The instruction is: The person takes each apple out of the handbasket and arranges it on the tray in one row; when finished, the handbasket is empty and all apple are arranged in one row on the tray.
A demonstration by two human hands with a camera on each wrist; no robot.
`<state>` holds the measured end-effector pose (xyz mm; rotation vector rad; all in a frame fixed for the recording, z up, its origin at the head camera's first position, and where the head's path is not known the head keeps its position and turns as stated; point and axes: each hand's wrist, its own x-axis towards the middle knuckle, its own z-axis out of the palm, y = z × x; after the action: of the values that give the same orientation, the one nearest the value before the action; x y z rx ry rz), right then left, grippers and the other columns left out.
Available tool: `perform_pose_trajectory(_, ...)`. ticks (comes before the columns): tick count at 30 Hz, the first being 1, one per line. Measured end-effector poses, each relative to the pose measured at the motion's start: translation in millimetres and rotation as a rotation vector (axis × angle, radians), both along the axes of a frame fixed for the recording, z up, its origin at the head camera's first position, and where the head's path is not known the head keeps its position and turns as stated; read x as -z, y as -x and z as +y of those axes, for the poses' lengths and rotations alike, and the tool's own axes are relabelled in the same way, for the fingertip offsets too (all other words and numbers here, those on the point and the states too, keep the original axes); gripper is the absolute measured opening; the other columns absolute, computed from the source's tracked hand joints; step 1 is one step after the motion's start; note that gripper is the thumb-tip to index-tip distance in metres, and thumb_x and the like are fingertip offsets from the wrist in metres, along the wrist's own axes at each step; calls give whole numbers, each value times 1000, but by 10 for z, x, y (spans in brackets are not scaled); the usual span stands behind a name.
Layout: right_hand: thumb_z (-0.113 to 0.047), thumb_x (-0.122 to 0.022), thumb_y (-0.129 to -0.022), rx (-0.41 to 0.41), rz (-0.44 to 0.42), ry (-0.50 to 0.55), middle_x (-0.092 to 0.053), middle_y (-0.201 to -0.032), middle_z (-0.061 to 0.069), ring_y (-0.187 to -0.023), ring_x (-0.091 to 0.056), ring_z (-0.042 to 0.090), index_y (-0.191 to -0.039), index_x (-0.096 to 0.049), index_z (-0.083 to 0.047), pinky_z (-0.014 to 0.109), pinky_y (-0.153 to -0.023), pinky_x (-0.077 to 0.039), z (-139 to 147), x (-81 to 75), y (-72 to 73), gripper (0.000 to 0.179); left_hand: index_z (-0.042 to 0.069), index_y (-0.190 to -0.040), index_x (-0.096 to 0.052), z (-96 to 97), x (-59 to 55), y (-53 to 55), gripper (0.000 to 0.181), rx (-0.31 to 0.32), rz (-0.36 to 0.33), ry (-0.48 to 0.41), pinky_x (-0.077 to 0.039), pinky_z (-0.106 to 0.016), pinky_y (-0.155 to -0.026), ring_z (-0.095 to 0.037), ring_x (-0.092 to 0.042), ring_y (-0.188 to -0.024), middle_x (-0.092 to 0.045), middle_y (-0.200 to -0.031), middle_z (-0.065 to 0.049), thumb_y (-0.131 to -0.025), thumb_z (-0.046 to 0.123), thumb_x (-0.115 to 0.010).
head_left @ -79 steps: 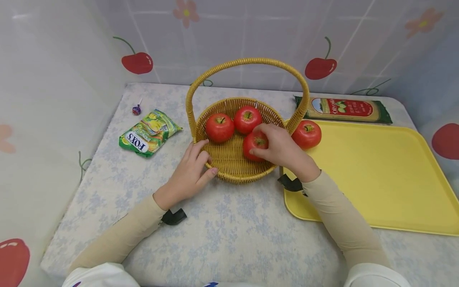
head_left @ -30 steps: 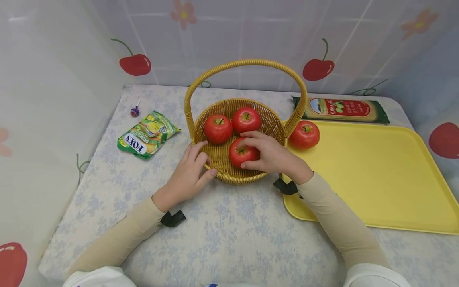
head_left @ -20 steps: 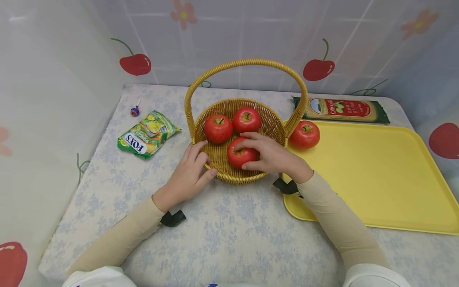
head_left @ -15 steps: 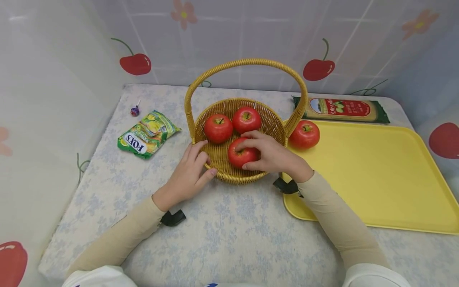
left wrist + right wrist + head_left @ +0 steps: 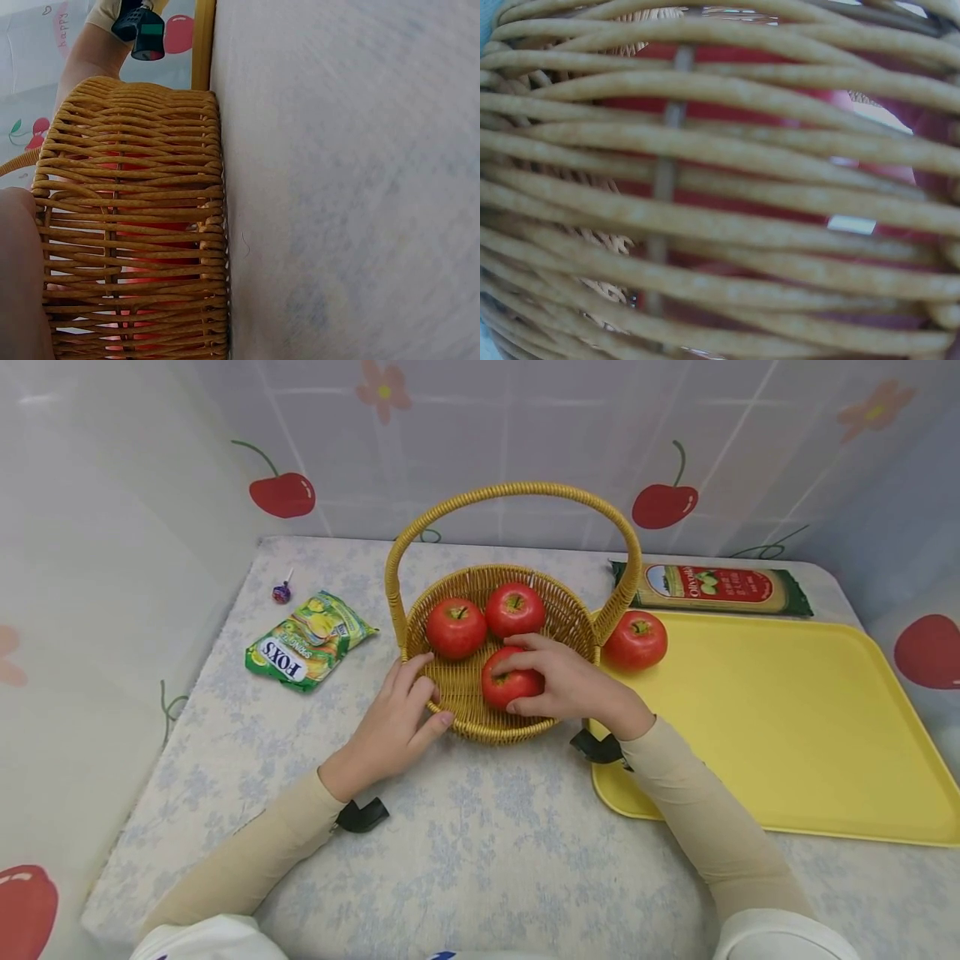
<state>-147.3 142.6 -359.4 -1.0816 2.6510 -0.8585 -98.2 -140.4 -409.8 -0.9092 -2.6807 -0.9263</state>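
The wicker basket [image 5: 491, 735] stood on the cloth-covered surface [image 5: 465, 843], its tall handle [image 5: 517, 489] upright. To its left lay a green packet [image 5: 303, 643], turned upside down to the viewer, reading "FOX'S" with a smaller line beginning "SPRING" beneath. Behind the basket and to its right, a long packet [image 5: 720, 589] carried a red label lettered "Olivoilà"; its Chinese characters were too small to read. In the left wrist view, "happy" showed on the printed backdrop [image 5: 30, 82] beyond the basket.

Inside the basket, toward its near right side, sat the front apple [image 5: 497, 693], grasped in the right hand's grip: the right hand [image 5: 570, 681] had its fingers over the top and its thumb on the near side. The left hand [image 5: 390, 727] held the basket's near left rim, fingers bent over it. The left apple [image 5: 456, 631] and the back apple [image 5: 515, 610] sat deeper in the basket.

Just right of the basket was an outer apple [image 5: 637, 642], partly hidden by the handle, at the corner of a yellow tray [image 5: 765, 718]. A lollipop [image 5: 281, 593] lay left of the basket, behind the green packet. In the right wrist view, the basket's weave blocked most of the red behind it.
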Motion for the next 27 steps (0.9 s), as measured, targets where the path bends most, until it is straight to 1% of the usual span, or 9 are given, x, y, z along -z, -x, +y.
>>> perform_pose_trajectory(3,-21,-82,-84,0,-3,-3,-54,-146,19,-140,-48,37,-122,-72,-18,54,-101,-52,-2,-2,5,39,9,-94,-49,-1,-6,1,67,-1,-1,1,-40,-59,-107,-44,-32,-146,-38,-152,-27,-103,70,-22)
perform_pose_trajectory(13,-22,-84,-83,-18,13,-7,-53,-147,22,-139,-50,39,-122,-73,-17,54,-99,-53,-3,-5,-2,41,9,-94,-48,3,-6,-2,68,-3,-6,0,-42,-58,-104,-43,-33,-145,-38,-152,-27,-102,70,-20)
perform_pose_trajectory(21,-23,-84,-83,-19,20,-12,-54,-146,20,-138,-50,38,-122,-73,-18,53,-99,-54,-9,5,-14,40,9,-94,-49,1,-7,-10,68,-5,-10,6,-43,-57,-103,-42,-33,-144,-38,-152,-26,-102,70,-20)
perform_pose_trajectory(27,-23,-83,-84,-18,18,-8,-54,-146,18,-139,-49,37,-122,-73,-20,53,-99,-54,-5,13,-11,40,8,-99,-51,0,-26,-6,70,-8,-4,32,-44,-58,-104,-43,-36,-140,-41,-148,-24,-102,70,-20)
